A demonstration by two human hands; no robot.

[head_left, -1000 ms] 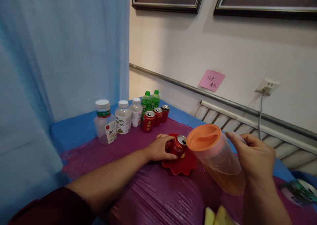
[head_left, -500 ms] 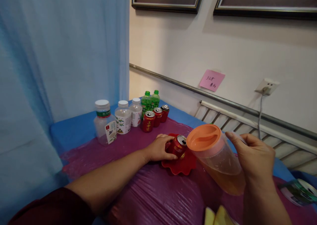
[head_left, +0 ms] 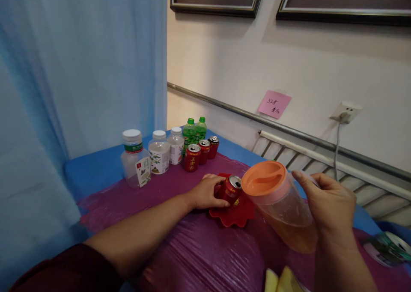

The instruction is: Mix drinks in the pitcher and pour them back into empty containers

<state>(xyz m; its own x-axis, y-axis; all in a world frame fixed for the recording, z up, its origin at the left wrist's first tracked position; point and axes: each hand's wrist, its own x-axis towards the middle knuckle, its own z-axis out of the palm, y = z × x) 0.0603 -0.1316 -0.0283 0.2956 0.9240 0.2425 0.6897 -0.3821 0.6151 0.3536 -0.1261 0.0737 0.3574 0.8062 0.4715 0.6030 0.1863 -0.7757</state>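
Observation:
My left hand point(head_left: 207, 192) is wrapped round a red can point(head_left: 230, 191) with an open top, tilted slightly over a red scalloped mat point(head_left: 231, 215). In my right hand point(head_left: 330, 198) is the handle of a clear pitcher point(head_left: 285, 217) with an orange lid point(head_left: 265, 178). The pitcher leans left, its lid close beside the can's top, with amber liquid inside. No stream of liquid can be made out between them.
Behind my left hand stand red cans point(head_left: 193, 158), green bottles point(head_left: 189, 131) and white-capped bottles point(head_left: 159, 153). A green-labelled container point(head_left: 387, 249) lies at the right. Yellow pieces point(head_left: 284, 280) are at the near edge. Purple plastic point(head_left: 205, 257) covers the blue table.

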